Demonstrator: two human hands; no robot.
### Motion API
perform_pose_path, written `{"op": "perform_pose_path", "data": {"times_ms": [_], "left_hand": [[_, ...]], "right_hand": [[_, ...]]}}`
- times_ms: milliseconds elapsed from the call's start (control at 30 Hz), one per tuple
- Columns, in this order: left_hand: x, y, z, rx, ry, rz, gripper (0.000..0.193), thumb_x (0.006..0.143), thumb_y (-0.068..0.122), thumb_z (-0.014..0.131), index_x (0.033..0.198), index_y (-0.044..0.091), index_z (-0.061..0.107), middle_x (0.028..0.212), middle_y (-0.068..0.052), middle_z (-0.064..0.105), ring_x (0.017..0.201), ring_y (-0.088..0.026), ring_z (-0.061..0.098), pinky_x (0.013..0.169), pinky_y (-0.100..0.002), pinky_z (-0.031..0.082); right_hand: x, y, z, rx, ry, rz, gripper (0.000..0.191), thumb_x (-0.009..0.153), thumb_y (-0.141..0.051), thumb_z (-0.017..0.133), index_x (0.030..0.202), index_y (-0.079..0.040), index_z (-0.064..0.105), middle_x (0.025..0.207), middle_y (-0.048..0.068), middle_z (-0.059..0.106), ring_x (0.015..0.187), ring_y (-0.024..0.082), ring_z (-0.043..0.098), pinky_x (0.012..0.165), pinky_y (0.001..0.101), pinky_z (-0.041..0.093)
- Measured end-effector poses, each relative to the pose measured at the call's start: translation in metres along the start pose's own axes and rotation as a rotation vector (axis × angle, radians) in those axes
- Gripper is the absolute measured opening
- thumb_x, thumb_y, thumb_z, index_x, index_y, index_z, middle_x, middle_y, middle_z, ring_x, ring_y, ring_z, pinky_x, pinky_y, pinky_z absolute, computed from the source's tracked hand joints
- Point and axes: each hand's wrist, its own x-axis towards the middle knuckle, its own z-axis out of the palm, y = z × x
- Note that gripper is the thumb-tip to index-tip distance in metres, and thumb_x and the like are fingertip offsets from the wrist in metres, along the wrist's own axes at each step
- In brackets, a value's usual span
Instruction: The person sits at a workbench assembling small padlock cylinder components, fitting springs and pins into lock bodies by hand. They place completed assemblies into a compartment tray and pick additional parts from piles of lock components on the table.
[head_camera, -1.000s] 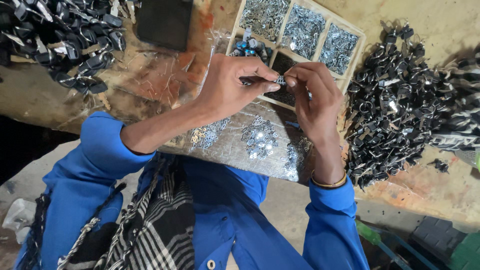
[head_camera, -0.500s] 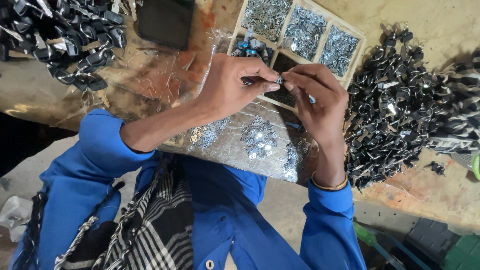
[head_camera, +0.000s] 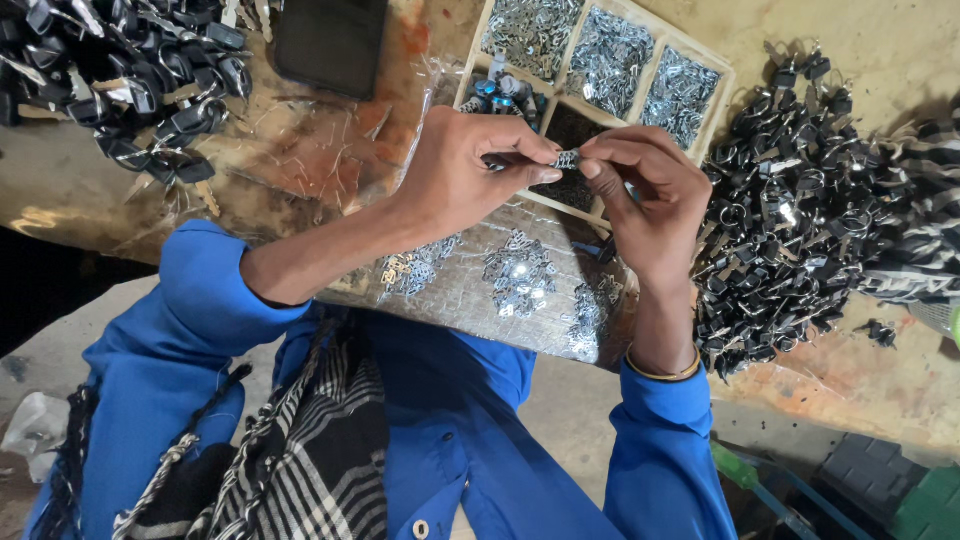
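I see one small silvery metal part, pinched at both ends between my left hand and right hand. It lies roughly level, held in the air above a wooden tray. It looks thin and short, with a ridged or toothed surface that catches the light. I cannot make out its finer shape.

blue sleeves, checked scarf, wrist bangle
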Motion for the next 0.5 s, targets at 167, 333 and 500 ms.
{"op": "perform_pose_path", "data": {"times_ms": [167,333,500], "left_hand": [[0.0,0.003,-0.001,-0.024,0.015,-0.012,0.014,0.089,0.002,0.085,0.1,0.0,0.077,0.101,-0.012,0.079,0.097,-0.02,0.08,0.085,-0.029,0.067],[0.001,0.004,-0.001,-0.01,0.013,-0.011,0.014,0.089,0.003,0.085,0.1,0.0,0.077,0.101,-0.012,0.079,0.095,-0.019,0.08,0.083,-0.028,0.067],[0.001,0.003,-0.001,0.028,0.013,0.028,0.014,0.088,0.004,0.086,0.1,0.001,0.077,0.1,-0.012,0.079,0.094,-0.019,0.08,0.081,-0.028,0.066]], "right_hand": [[0.001,0.001,0.004,-0.038,0.038,-0.075,0.012,0.098,0.006,0.081,0.108,0.003,0.076,0.111,0.011,0.072,0.102,0.016,0.067,0.086,0.0278,0.054],[0.001,-0.006,0.005,-0.267,0.031,-0.197,0.015,0.095,0.007,0.083,0.107,0.001,0.076,0.108,0.01,0.072,0.1,0.019,0.07,0.087,0.0295,0.056],[0.001,-0.012,0.005,-0.352,0.025,-0.261,0.018,0.094,0.008,0.082,0.108,-0.001,0.076,0.107,0.009,0.072,0.099,0.019,0.072,0.081,0.0281,0.058]]}}
